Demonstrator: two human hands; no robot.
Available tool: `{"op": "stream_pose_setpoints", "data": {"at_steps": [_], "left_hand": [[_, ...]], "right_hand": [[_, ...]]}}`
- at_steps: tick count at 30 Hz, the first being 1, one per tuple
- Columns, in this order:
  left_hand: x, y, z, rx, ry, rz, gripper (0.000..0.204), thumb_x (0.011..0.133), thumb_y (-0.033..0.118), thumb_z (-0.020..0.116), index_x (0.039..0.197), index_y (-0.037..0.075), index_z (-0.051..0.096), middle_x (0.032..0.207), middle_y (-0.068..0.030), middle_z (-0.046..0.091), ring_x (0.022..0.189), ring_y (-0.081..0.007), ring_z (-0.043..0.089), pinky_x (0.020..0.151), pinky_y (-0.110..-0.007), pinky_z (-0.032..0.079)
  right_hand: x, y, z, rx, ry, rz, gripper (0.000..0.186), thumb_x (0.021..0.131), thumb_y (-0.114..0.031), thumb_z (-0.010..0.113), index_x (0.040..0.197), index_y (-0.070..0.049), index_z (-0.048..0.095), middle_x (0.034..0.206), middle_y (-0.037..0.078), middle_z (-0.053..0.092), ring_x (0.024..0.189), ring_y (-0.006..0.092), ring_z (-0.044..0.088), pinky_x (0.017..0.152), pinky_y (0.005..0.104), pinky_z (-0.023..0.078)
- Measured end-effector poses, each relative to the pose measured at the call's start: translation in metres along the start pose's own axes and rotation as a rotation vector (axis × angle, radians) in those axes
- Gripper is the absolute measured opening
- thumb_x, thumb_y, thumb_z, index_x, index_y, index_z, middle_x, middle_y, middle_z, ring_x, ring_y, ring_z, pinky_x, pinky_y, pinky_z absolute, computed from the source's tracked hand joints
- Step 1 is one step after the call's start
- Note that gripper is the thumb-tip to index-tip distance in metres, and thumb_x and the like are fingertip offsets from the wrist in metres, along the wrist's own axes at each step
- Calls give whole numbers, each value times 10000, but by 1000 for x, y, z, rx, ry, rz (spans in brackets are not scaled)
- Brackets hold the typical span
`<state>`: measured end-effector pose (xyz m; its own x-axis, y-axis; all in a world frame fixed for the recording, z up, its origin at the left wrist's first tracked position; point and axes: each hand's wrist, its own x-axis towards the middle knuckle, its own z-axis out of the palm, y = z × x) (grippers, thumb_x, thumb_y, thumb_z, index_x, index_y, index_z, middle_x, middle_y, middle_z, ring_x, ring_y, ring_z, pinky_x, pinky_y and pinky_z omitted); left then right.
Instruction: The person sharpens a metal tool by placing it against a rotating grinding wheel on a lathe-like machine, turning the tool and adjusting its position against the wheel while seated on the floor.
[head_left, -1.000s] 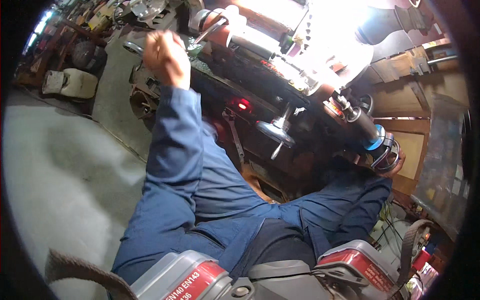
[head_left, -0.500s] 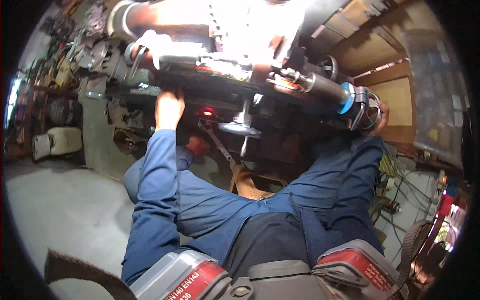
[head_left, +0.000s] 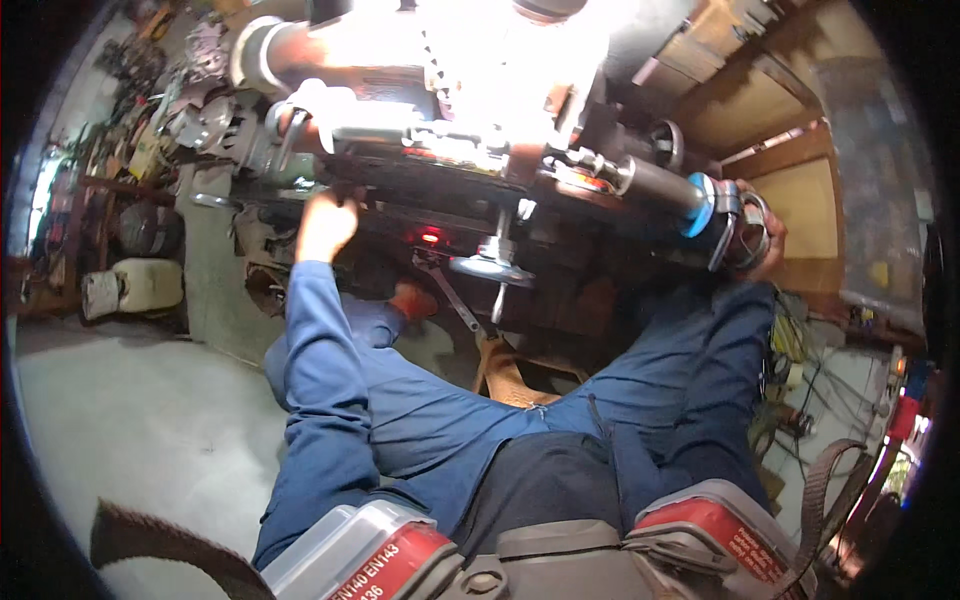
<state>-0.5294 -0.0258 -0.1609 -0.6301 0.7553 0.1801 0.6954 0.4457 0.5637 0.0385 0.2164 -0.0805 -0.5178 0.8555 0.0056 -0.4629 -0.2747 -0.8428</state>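
Note:
My left hand (head_left: 330, 222) is at the dark lower edge of a metal machine, left of a handwheel with a crank handle (head_left: 490, 265); its fingers are curled, with the tips in shadow. My right hand (head_left: 768, 250) grips the metal ring fitting (head_left: 752, 225) at the right end of a cylindrical shaft assembly (head_left: 660, 185), which has a blue collar (head_left: 700, 205). The assembly runs crosswise along the machine, whose upper part is washed out by glare. A small red light (head_left: 430, 237) glows under the machine, left of the handwheel.
Piled metal parts (head_left: 200, 125) fill the back left, above a pale plastic container (head_left: 145, 288). Wooden panels (head_left: 790, 200) and a clear sheet (head_left: 865, 170) stand at the right, above loose cables (head_left: 830, 380). A brown seat (head_left: 510, 375) shows between my legs.
My left hand has come down from a raised position to the machine's lower edge. My right hand still grips the fitting. The view has swung, bringing the machine nearly level across it.

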Motion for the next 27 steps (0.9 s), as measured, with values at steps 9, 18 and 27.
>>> {"op": "stream_pose_setpoints", "data": {"at_steps": [9, 18, 27], "left_hand": [[81, 95, -71, 68, 176, 469, 292, 909, 292, 623, 1053, 44, 674, 1013, -124, 687, 970, -305, 660, 987, -407, 505], [116, 73, -75, -34, -96, 554, 228, 907, 220, 604, 1051, 54, 667, 1066, -154, 691, 1010, -326, 678, 862, -429, 535], [126, 63, -87, -92, -121, 611, 224, 917, 225, 604, 1064, 72, 677, 1048, -131, 705, 968, -308, 692, 836, -402, 546]], "right_hand": [[1, -7, 45, -132, 393, 53, 563, 879, -396, 598, 1242, 33, 554, 1161, 180, 661, 956, 267, 681, 844, 369, 586], [5, -7, 51, -171, 474, 70, 548, 883, -393, 598, 1226, 34, 567, 1142, 179, 668, 944, 268, 686, 842, 375, 589], [-5, -6, 57, -210, 519, 93, 534, 887, -391, 598, 1209, 35, 581, 1123, 178, 676, 933, 269, 690, 839, 381, 592]]}}
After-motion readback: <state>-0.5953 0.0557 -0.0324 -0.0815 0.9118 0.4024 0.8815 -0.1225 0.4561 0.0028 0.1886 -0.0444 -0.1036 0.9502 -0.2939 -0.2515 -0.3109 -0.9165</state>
